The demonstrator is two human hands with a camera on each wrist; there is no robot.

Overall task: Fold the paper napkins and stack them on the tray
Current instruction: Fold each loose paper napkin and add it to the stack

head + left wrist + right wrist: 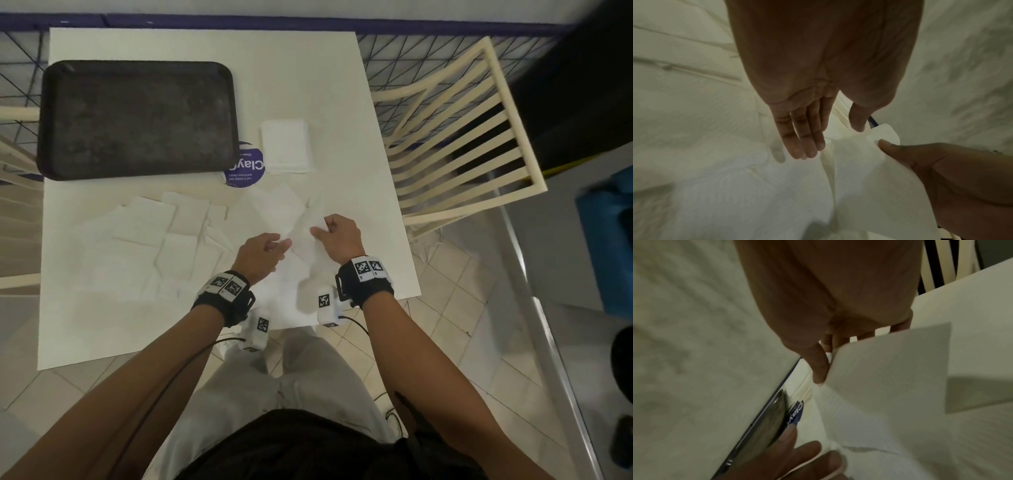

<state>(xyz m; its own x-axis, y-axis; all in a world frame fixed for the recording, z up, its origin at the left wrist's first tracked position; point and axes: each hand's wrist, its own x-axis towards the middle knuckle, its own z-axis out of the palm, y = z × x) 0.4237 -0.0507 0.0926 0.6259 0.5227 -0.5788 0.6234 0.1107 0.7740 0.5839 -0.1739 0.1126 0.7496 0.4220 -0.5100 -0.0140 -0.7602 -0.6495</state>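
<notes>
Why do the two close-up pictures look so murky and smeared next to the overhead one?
Head view: evenly lit and fairly sharp, straight edges bowed by the wide lens, white napkin nearly blending into the table. Left wrist view: dim, with the left hand looming large and the paper around it smeared. Right wrist view: dark and blurred, the lifted napkin casting a grey shadow.

A white table among pale chairs on a tiled floor

The square white table (325, 85) is set against a dark blue wire fence (404, 51). A round purple sticker (245, 171) is stuck near its middle. A cream slatted chair (459, 137) is placed at its right side, and beige floor tiles (455, 294) are seen below.
</notes>
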